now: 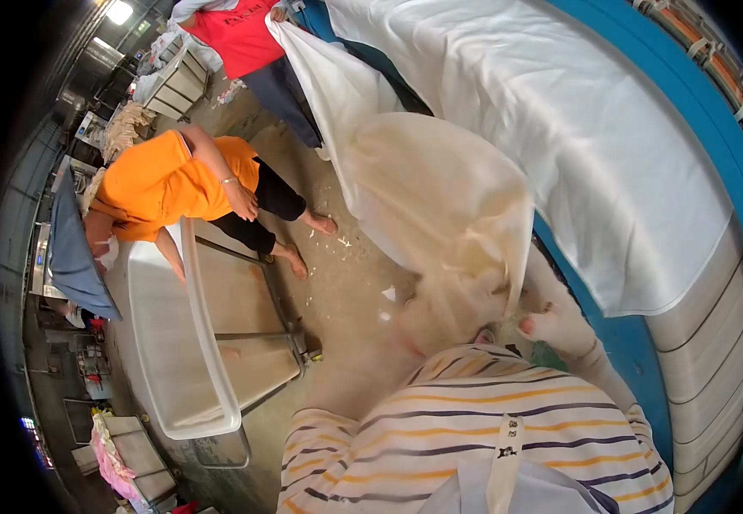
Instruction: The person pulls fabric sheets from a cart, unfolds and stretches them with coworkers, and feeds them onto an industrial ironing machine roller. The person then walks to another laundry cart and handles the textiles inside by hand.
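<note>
A large white cloth (pixel 423 171) billows in front of me, its near end gathered and blurred. My left hand (pixel 465 295) is smeared by motion at that gathered end, and the cloth bunches around it. Close to the hanging edge of the cloth is my right hand (pixel 551 330), its fingers curled in; whether the edge is between them is hidden. At the far end, a person in a red shirt (pixel 234 38) holds up the same cloth. To my right, a wide white sheet (pixel 560 128) lies over the long padded bed of a blue-framed machine (pixel 645 360).
On the left stands a white tub cart (pixel 226 377) on a metal frame. A person in an orange shirt (pixel 174 184) leans over it. Farther back are a cart of linen (pixel 179 86) and another cart (pixel 144 463) with pink cloth. White scraps (pixel 388 293) lie on the floor.
</note>
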